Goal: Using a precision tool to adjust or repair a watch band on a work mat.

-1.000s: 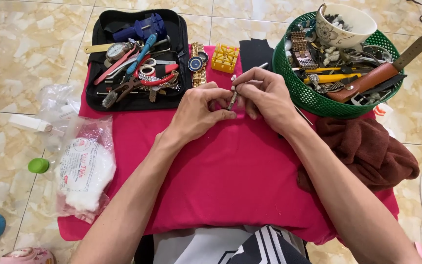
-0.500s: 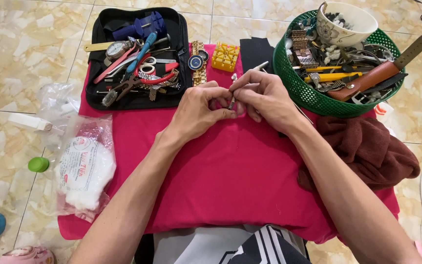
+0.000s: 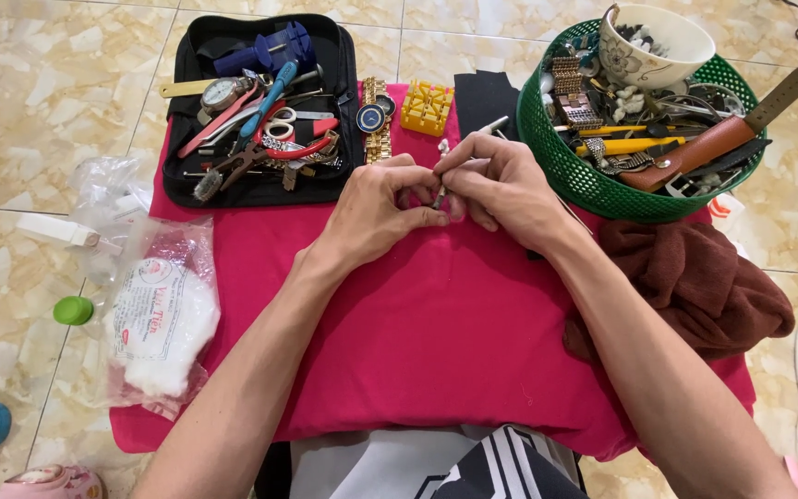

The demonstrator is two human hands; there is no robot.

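Hands [image 3: 441, 194] barely shifted, both pinching thin metal tool [image 3: 440, 196] (green basket [image 3: 561, 162] just beside).

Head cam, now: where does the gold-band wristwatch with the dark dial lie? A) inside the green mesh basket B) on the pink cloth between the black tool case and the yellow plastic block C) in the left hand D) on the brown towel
B: the gold-band wristwatch with the dark dial lies flat on the pink cloth, right of the black tool case and left of the yellow plastic block.

A thin metal tool [image 3: 440, 196] stands nearly upright, pinched in the right grip [image 3: 501, 185], its tip against a small part hidden under the left grip [image 3: 380, 208].
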